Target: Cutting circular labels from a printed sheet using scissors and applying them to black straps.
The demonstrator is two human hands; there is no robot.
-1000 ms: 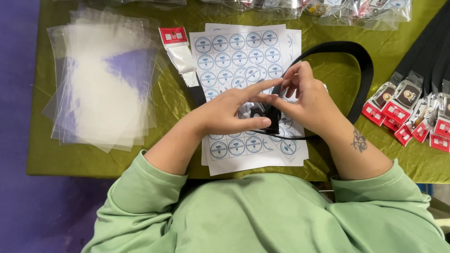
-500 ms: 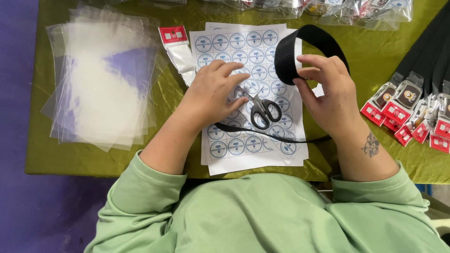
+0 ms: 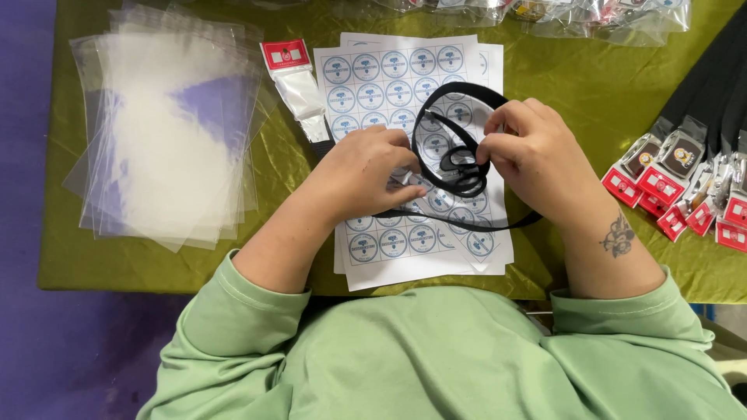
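Note:
My left hand [image 3: 366,173] and my right hand [image 3: 537,155] both grip a black strap [image 3: 459,99] that is coiled into loops between them. The loops hang just above a white sheet of round blue stickers [image 3: 389,70] on the olive-green cloth [image 3: 576,85]. Black-handled scissors [image 3: 459,162] lie on the sheet beneath the loops, partly hidden by my fingers. A loose end of the strap trails toward me across the sheet's lower half.
A fanned stack of clear plastic bags [image 3: 167,132] lies at left. A small bag with a red header card [image 3: 292,74] sits beside the sheet. Packaged black straps with red cards [image 3: 677,175] are lined up at right. More filled bags [image 3: 560,12] lie along the far edge.
The strap has gone from one wide loop raised in my right hand to a tighter coil. Both hands have come together on it, lower over the sheet.

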